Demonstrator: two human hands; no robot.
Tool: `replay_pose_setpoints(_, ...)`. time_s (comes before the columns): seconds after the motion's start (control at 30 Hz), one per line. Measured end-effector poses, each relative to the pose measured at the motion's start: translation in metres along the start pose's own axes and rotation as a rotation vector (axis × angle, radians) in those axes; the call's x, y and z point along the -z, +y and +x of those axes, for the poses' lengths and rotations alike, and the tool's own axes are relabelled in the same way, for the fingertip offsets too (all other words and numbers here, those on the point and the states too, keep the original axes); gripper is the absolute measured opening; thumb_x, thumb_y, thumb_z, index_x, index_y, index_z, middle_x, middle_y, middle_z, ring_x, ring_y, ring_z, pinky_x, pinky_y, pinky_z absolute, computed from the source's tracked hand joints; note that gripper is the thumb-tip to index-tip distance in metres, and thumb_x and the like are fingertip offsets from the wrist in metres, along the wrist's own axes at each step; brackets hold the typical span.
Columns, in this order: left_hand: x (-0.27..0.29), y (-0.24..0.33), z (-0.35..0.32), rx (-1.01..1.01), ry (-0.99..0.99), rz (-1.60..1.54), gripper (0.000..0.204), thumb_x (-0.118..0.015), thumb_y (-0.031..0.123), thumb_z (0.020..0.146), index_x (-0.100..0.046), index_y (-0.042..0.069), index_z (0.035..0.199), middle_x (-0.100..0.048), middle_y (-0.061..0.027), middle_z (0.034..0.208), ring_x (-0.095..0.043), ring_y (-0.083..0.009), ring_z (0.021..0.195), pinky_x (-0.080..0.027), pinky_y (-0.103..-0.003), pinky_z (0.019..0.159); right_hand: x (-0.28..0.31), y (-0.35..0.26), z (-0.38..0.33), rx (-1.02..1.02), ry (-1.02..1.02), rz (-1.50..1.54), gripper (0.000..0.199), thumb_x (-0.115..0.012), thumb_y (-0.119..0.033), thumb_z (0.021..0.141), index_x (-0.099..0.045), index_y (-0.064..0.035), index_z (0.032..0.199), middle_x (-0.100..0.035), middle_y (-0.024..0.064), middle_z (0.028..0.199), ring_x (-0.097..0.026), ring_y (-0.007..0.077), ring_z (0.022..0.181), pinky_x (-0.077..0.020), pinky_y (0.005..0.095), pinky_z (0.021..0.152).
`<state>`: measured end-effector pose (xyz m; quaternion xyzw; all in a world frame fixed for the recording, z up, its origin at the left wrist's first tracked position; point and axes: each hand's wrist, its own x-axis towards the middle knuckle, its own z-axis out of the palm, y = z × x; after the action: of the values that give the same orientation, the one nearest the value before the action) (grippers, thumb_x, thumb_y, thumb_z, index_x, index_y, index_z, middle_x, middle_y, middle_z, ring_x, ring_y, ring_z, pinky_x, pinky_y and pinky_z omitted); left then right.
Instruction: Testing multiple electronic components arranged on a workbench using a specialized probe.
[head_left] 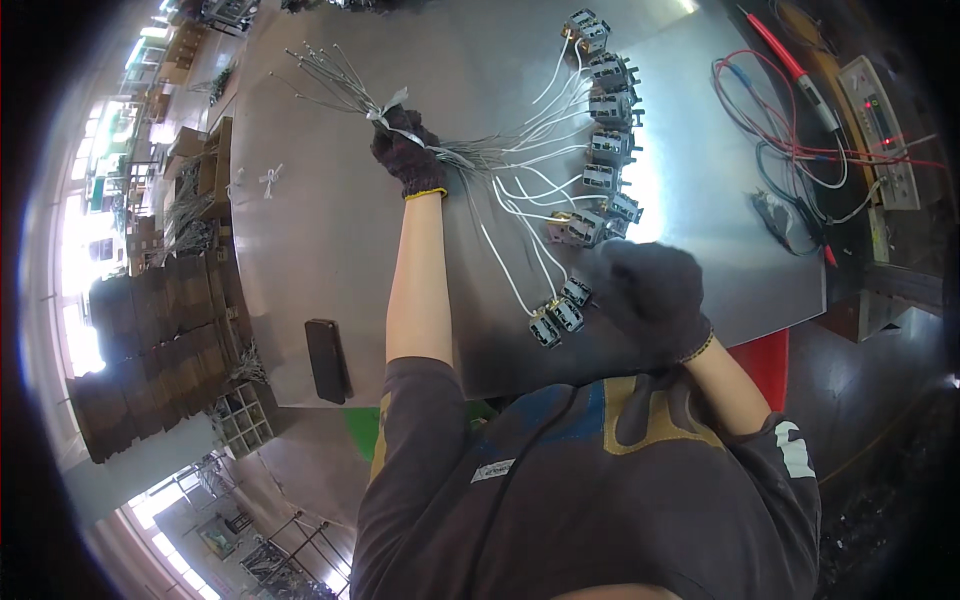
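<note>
My left hand [408, 155], in a dark knitted glove with a yellow cuff edge, is closed round a bundle of thin grey cables [470, 155]. A white tie [397, 104] shows on the bundle by the fingers, and loose cable ends fan out beyond it. White wires spread rightward from the bundle to small grey-and-black box-shaped units [609, 105], which stand in a curved row. Three more of these units [566, 315] lie nearer me. My right hand [650, 300], also gloved, is just right of the row's near end; motion smears its fingers, so I cannot tell whether it touches a unit.
Everything lies on a shiny metal table [330, 230]. A black phone [326, 360] rests near its left edge. At the right are a red test probe [778, 42], tangled leads and a metering box [880, 130] with red lights. Cardboard boxes [215, 165] stand beyond the left edge.
</note>
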<state>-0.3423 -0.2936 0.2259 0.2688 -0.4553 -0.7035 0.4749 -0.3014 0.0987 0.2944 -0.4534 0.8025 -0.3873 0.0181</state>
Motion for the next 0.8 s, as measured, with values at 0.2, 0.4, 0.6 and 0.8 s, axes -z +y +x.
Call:
replay_pose_setpoints(0.2,0.009,-0.003,0.003,0.043,-0.056,-0.028,0.019,-0.072,0.026,0.100,-0.067,0.009,0.093,-0.063,-0.0046,0.070,-0.049,-0.0135,0.042,-0.035,-0.030,0.037,0.007,0.002,0.041,-0.016,0.167,-0.369,0.038,-0.085,-0.045,0.085,-0.072,-0.0196,0.110,-0.070,0.0039,0.078,-0.069,0.0247,0.063,-0.0524,0.0396,0.057)
replay_pose_setpoints(0.4,0.003,-0.006,0.003,0.008,-0.039,0.001,0.011,-0.068,0.017,0.099,-0.068,0.007,0.094,-0.063,-0.0047,0.070,-0.051,-0.0146,0.047,-0.038,-0.030,0.040,0.018,0.002,0.032,0.150,0.164,-0.438,0.032,-0.080,-0.045,0.089,-0.071,-0.0173,0.101,-0.067,0.0008,0.069,-0.066,0.0184,0.057,-0.0501,0.0352,0.051)
replay_pose_setpoints(0.6,0.001,-0.006,0.008,-0.072,0.014,0.092,0.007,-0.069,0.012,0.096,-0.067,0.006,0.092,-0.064,-0.0052,0.071,-0.052,-0.0129,0.048,-0.038,-0.029,0.041,-0.015,-0.005,-0.020,-0.247,0.074,0.006,0.033,-0.086,-0.043,0.084,-0.071,-0.0149,0.093,-0.064,0.0028,0.064,-0.066,0.0214,0.056,-0.0491,0.0362,0.053)
replay_pose_setpoints(0.8,-0.014,0.010,-0.009,0.022,0.050,0.092,0.019,-0.073,0.019,0.098,-0.065,0.007,0.085,-0.060,-0.0036,0.068,-0.050,-0.0121,0.046,-0.035,-0.029,0.040,-0.031,-0.002,-0.026,-0.317,0.025,0.038,0.029,-0.085,-0.036,0.085,-0.077,-0.0113,0.097,-0.069,0.0090,0.071,-0.067,0.0270,0.059,-0.0521,0.0387,0.058)
